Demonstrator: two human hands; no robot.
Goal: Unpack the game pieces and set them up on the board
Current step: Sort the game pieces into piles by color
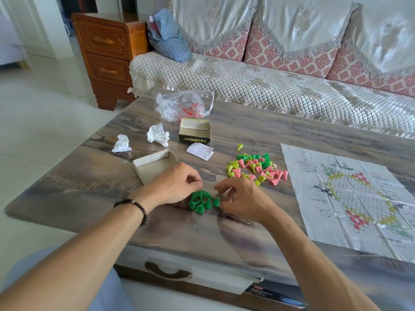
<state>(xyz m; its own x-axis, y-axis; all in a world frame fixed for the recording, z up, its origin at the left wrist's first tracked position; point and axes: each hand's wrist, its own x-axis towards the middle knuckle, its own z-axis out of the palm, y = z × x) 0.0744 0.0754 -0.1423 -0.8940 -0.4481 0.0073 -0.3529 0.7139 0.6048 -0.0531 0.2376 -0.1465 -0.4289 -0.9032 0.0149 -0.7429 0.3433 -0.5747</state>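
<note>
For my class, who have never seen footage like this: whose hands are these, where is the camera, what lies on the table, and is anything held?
One picture, from a camera worn on a person's head, looking down. The left hand and right hand reach over a cluster of dark green pawns on the table; whether either pinches one cannot be told. Beyond lie a mixed pile of pawns, two open boxes, and the paper board, which bears no pawns yet.

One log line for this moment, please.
stage: sorting | left hand, right hand: at green pieces | mixed pile: unsorted | board: no pieces
</note>
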